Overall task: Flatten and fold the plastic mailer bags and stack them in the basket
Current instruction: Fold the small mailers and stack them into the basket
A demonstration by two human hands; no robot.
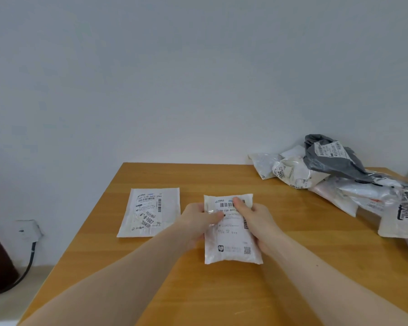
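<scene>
Both hands, left [199, 220] and right [250, 215], grip the mailer [231, 241]; best press it flat on the bench [292, 267] before folding.

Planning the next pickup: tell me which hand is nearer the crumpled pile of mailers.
Right. The right hand grips the white mailer on the side facing the crumpled pile; the left hand holds the mailer's opposite edge, farther away.

Single head view, worn high, faces forward and down across the table [292, 267] toward the wall [174, 78], close range.
</scene>
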